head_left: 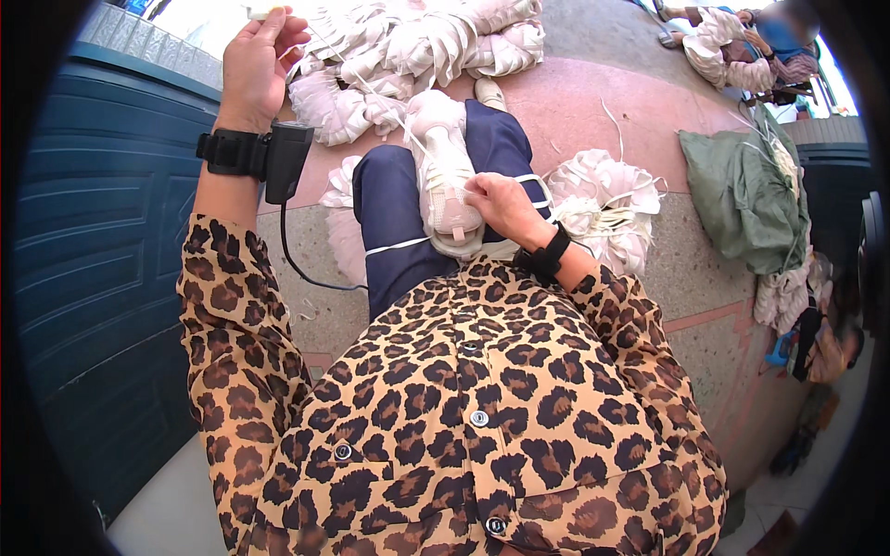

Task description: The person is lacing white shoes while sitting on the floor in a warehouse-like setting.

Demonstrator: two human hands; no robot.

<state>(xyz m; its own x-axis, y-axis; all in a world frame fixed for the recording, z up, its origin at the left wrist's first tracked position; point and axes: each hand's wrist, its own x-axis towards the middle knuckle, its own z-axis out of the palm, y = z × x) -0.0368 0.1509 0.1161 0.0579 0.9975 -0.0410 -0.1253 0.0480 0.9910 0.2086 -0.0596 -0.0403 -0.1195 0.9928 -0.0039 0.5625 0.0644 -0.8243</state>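
Note:
A white and pale pink sneaker (438, 171) lies lengthwise between my thighs, its laces running over the upper. My right hand (505, 206) is closed in a pinch at the sneaker's right side, near its heel end. Raised high at the upper left, my left hand (260, 74) pinches a white shoelace (315, 32) between thumb and fingers. The strand trails down from it toward the pile beyond the shoe. What exactly lies between the right fingertips is too small to make out.
Bundles of pale shoe pieces (417, 42) are heaped beyond my knees, with another bundle (607, 199) at my right. A green sack (746, 199) stands farther right. Blue panelled doors (111, 222) close off the left. Another person (779, 46) sits at the far right with similar pieces.

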